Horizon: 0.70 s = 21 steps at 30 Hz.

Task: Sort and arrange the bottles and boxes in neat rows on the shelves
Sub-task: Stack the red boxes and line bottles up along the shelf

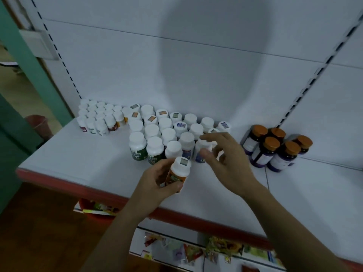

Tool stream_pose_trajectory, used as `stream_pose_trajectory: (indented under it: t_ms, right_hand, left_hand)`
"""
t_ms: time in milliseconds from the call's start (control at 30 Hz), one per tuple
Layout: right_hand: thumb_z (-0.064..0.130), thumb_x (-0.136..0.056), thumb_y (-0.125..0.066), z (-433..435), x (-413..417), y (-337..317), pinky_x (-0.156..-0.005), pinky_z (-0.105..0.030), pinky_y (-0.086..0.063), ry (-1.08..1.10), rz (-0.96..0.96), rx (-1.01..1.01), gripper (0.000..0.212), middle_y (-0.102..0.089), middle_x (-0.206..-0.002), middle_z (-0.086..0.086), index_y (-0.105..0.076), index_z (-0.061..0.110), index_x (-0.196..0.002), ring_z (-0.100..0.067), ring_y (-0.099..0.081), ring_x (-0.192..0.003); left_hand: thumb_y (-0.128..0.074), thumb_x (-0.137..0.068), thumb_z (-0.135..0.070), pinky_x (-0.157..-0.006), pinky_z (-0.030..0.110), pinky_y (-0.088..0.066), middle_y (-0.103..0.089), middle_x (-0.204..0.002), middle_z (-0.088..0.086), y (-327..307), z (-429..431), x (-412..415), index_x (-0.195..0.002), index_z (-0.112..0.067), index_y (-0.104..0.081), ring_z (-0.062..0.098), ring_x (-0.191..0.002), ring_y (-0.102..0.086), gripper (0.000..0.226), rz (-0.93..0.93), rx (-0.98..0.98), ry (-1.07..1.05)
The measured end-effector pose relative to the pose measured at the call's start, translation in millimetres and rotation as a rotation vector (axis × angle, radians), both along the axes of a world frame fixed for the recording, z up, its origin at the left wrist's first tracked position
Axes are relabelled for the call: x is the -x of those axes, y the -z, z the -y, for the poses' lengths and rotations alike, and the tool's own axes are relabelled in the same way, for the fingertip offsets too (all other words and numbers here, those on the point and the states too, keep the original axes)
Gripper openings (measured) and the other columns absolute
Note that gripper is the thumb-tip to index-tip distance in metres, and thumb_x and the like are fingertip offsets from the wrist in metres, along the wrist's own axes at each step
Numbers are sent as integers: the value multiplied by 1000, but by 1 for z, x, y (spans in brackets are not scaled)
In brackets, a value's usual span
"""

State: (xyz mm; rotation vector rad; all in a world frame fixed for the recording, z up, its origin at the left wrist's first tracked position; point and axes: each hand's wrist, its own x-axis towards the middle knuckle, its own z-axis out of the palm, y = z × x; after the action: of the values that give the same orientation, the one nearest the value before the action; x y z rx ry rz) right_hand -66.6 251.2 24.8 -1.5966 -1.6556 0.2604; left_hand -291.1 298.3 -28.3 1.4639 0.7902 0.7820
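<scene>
My left hand (157, 180) grips an orange-labelled white-capped bottle (177, 171) just above the front of the white shelf (78, 160). Fingers spread, my right hand (225, 161) hovers over a blue-labelled bottle (202, 149) at the near right end of a block of white-capped bottles (157, 132); whether it touches that bottle I cannot tell. Green-labelled bottles (138, 146) stand at the block's near left. A cluster of smaller white bottles (98, 116) sits at the back left. Dark purple bottles with orange caps (275, 148) stand in a group to the right.
The shelf has a red front edge (68, 183) and a white back panel with slotted uprights (306, 89). A lower shelf (196, 250) holds colourful packets and boxes. A red bucket (39, 124) stands on the floor at left beside a green wall.
</scene>
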Motion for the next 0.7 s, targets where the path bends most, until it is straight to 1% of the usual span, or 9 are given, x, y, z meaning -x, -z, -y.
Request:
stream_pose_trajectory:
  t_ms: [100,167,233,333,400,467,533,600,700]
  right_hand:
    - [43,-96,-62,13,18,-6,-70,-13,-44,-224,-52,146,38,-60,-114,12,-63,28,-131,-11,-58,-87]
    - [35,-95,-69,12,19,-6,-72,-16,-45,-227,-6,153,30,-61,-106,11,-67,28,-124,-11,-58,-87]
    - [32,-94,-70,10,14,-10,-74,-18,-48,-203,43,145,26,-62,-104,9,-68,28,-119,-9,-59,-88]
    - [35,-93,-70,4,6,-18,-74,-13,-47,-145,138,179,27,-58,-110,11,-64,35,-120,-5,-58,-87]
    - [36,-93,-70,-4,4,-19,-73,-10,-44,-113,255,229,31,-54,-115,11,-62,37,-124,-7,-55,-85]
    - [33,-95,-69,-12,6,-19,-76,-12,-44,-121,374,271,33,-53,-120,11,-61,36,-127,-6,-50,-86]
    - [29,-97,-68,-19,10,-19,-81,-20,-46,-127,425,305,34,-52,-125,11,-59,35,-129,-6,-50,-90]
    - [29,-97,-67,-23,13,-17,-82,-28,-48,-111,444,309,36,-52,-127,9,-59,33,-132,-12,-54,-93]
    - [30,-97,-66,-28,14,-10,-86,-35,-52,-76,461,289,41,-53,-131,5,-57,26,-136,-20,-59,-101]
  left_hand:
    - [-77,-86,-4,-92,31,-56,-71,-124,-1,-7,3,-8,-133,-19,-61,21,-114,-68,53,32,-50,70]
    - [-77,-87,-2,-91,29,-56,-70,-125,-4,-12,6,-13,-135,-21,-60,19,-114,-68,54,20,-82,102]
    - [-78,-87,-7,-86,24,-56,-69,-125,-12,-19,9,-12,-134,-25,-60,12,-116,-66,53,-30,-132,91]
    - [-75,-90,-16,-72,19,-54,-69,-112,-19,-31,-2,5,-125,-27,-66,4,-105,-65,38,-192,-365,-157]
    - [-72,-92,-15,-67,21,-52,-67,-106,-12,-40,-17,18,-117,-22,-69,6,-92,-64,27,-275,-560,-376]
    - [-71,-91,-13,-71,22,-49,-62,-113,-1,-42,-31,25,-119,-16,-67,9,-86,-61,28,-340,-674,-529]
    - [-73,-90,-16,-77,26,-47,-53,-129,6,-35,-41,28,-132,-15,-58,15,-91,-60,45,-401,-629,-624]
    - [-75,-88,-19,-83,36,-49,-44,-140,8,-20,-50,31,-144,-15,-44,23,-101,-61,65,-435,-501,-640]
    - [-79,-85,-22,-93,46,-52,-42,-140,10,1,-60,33,-148,-12,-37,34,-114,-60,76,-440,-321,-550]
